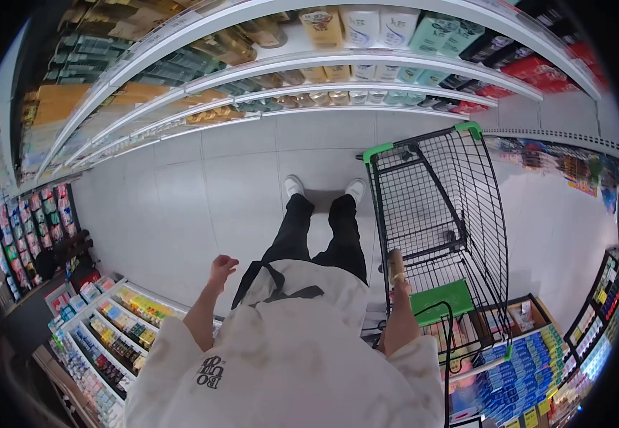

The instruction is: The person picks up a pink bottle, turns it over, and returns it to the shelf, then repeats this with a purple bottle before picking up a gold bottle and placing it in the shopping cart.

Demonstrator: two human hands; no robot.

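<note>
My right hand (400, 288) is closed around a slim gold-brown bottle (395, 264), held upright beside the shopping cart (434, 192). The cart is black wire mesh with green corner pieces and a green panel (441, 301) near its handle end. The bottle overlaps the cart's near side in view; its label cannot be read. On the other side of my body, my left hand (223, 269) hangs in the air with loosely bent fingers and nothing in it. A dark strap (281, 284) crosses my light top between the two hands.
Ahead stands a long shelf unit (309, 60) with rows of bottles, several of them gold, white and green (434, 34). Display bins (120, 324) are behind me on the left, and blue packages (516, 374) are at the lower right. Pale floor tiles (245, 160) run between.
</note>
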